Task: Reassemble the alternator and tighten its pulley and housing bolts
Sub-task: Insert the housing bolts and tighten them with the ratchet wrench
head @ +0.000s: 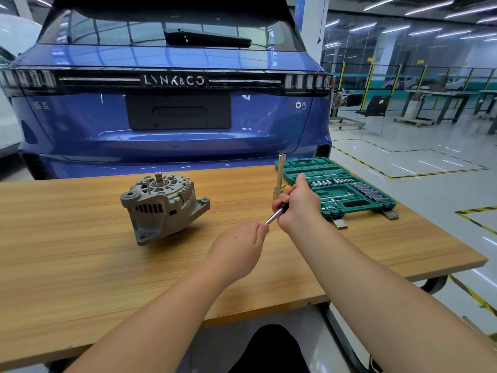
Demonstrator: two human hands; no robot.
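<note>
A grey alternator (161, 204) lies tilted on the wooden table (80, 265), shaft end up, with a thin stud standing from its top face. To its right I hold a ratchet wrench (274, 216) above the table. A long socket (280, 170) stands upright from the wrench head. My right hand (297, 203) grips the wrench near its head, where a yellow and black part shows. My left hand (239, 243) holds the lower end of the shiny handle. Both hands are apart from the alternator.
An open green socket set case (336, 184) lies on the table's back right corner, with several sockets in rows. A blue car's rear (174, 103) stands close behind the table. The table's right edge drops to a glossy workshop floor.
</note>
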